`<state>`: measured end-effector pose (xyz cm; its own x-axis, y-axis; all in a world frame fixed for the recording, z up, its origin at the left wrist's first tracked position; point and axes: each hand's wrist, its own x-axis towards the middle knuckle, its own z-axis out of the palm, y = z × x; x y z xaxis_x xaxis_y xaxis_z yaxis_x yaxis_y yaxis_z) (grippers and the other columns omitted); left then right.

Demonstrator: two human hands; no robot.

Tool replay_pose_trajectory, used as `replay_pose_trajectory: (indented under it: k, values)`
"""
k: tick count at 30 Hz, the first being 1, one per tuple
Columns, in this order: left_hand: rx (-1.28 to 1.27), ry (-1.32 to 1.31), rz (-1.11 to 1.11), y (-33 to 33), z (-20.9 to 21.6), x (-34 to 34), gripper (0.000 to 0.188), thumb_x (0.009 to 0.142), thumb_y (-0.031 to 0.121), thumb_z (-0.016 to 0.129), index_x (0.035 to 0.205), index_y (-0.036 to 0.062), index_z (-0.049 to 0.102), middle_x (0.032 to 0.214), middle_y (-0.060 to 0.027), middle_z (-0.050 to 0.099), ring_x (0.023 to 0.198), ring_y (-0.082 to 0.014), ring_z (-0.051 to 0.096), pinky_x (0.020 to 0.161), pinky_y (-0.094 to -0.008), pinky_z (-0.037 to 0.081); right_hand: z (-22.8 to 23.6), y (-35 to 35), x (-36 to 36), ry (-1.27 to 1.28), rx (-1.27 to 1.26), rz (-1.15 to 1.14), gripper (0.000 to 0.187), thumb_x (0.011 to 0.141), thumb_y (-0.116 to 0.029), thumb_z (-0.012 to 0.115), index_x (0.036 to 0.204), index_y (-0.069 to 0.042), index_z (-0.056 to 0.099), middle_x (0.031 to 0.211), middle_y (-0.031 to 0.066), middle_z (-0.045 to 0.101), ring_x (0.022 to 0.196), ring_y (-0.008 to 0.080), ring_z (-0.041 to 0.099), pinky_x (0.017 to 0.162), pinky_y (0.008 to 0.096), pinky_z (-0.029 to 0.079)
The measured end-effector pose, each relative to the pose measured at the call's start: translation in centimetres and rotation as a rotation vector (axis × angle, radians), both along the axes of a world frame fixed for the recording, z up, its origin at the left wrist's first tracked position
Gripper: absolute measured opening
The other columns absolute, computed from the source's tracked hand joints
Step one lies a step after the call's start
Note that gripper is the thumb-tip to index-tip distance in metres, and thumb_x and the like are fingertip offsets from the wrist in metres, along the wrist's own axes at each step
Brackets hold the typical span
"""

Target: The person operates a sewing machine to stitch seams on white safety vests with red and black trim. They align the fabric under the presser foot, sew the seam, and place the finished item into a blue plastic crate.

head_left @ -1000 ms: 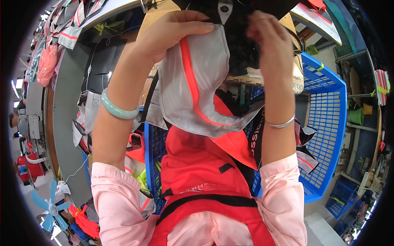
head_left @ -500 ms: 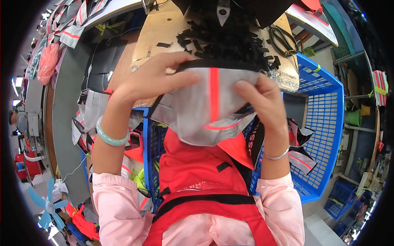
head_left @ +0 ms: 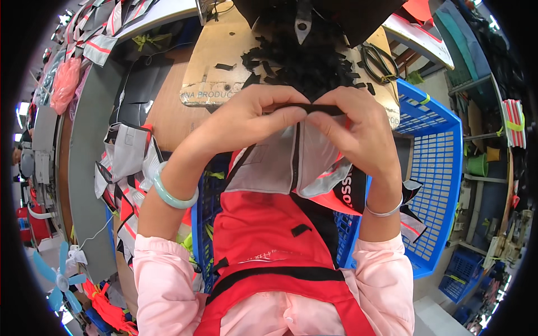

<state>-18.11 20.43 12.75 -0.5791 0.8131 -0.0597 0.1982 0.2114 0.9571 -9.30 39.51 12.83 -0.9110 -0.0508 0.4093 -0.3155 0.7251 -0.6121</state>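
My left hand [head_left: 255, 115] and my right hand [head_left: 358, 126] meet over my lap, thumbs and fingers pinching the black edging of a grey fabric piece [head_left: 263, 171]. It hangs below my hands in folds, with black trim and a bit of bright red-orange stripe showing. What the piece is for cannot be told. Under it lies my red apron [head_left: 258, 224]. Just beyond my fingers is a heap of black fabric scraps [head_left: 302, 70] on a wooden board [head_left: 216, 50]. A pointed metal tip with a hole [head_left: 302, 27] stands above the scraps.
A blue plastic basket [head_left: 457, 168] stands at my right, with grey and red pieces near it. A black-handled looped tool [head_left: 381, 63] lies at the board's right. More grey sewn pieces [head_left: 126, 151] are piled at my left. A blue fan [head_left: 64, 277] is at lower left.
Both hands have come together at the black edging. The fabric piece, earlier spread with its red stripe facing me, now hangs folded and narrower.
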Motion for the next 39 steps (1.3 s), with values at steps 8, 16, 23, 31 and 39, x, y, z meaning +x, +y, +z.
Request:
replay_pose_trajectory:
  k: [8, 16, 23, 31, 39]
  values:
    - [0.076, -0.043, 0.056, -0.7, -1.1, -3.4, 0.024, 0.089, 0.019, 0.055, 0.094, -0.0028, 0.066, 0.089, -0.0064, 0.068, 0.09, -0.0121, 0.06, 0.084, -0.0258, 0.044, -2.4, 0.3, -2.8, -0.106, -0.359, -0.126, 0.019, 0.081, -0.019, 0.063, 0.087, 0.0, 0.063, 0.068, 0.0082, 0.059, 0.055, 0.0152, 0.051, 0.053, 0.0265, 0.039]
    - [-0.038, 0.051, -0.071, 1.1, 0.3, -8.8, 0.025, 0.089, 0.02, 0.053, 0.088, -0.0008, 0.066, 0.085, -0.0055, 0.066, 0.082, -0.0087, 0.054, 0.078, -0.0213, 0.038, -2.5, 1.7, -6.2, -0.19, -0.477, -0.118, 0.029, 0.083, -0.025, 0.06, 0.09, 0.003, 0.063, 0.068, 0.0016, 0.057, 0.063, 0.0079, 0.047, 0.057, 0.0247, 0.04]
    - [0.025, -0.004, -0.008, 1.3, -0.1, -9.3, 0.023, 0.086, 0.016, 0.05, 0.082, -0.0004, 0.065, 0.081, -0.0044, 0.065, 0.078, -0.0095, 0.054, 0.076, -0.0216, 0.039, -2.7, 1.9, -7.5, -0.198, -0.532, -0.114, 0.032, 0.083, -0.027, 0.061, 0.092, 0.003, 0.064, 0.071, 0.003, 0.058, 0.068, 0.0088, 0.051, 0.062, 0.0253, 0.043]
    - [0.01, 0.111, 0.027, 1.6, 0.8, -9.2, 0.027, 0.089, 0.015, 0.045, 0.081, -0.0004, 0.064, 0.083, -0.0059, 0.062, 0.079, -0.0126, 0.056, 0.078, -0.0238, 0.041, -2.4, 2.0, -7.9, -0.19, -0.669, -0.106, 0.026, 0.085, -0.022, 0.061, 0.091, 0.003, 0.064, 0.073, 0.0005, 0.06, 0.069, 0.0073, 0.051, 0.063, 0.023, 0.042]
    - [0.103, -0.283, 0.094, -2.2, 0.2, -8.0, 0.016, 0.09, 0.013, 0.056, 0.094, -0.0025, 0.058, 0.096, -0.0132, 0.065, 0.095, -0.0215, 0.062, 0.088, -0.0304, 0.046, 0.6, 2.7, -2.9, -0.312, -0.46, 0.167, 0.026, 0.082, -0.024, 0.065, 0.091, 0.001, 0.065, 0.074, 0.0044, 0.062, 0.071, 0.0095, 0.056, 0.064, 0.0266, 0.046]
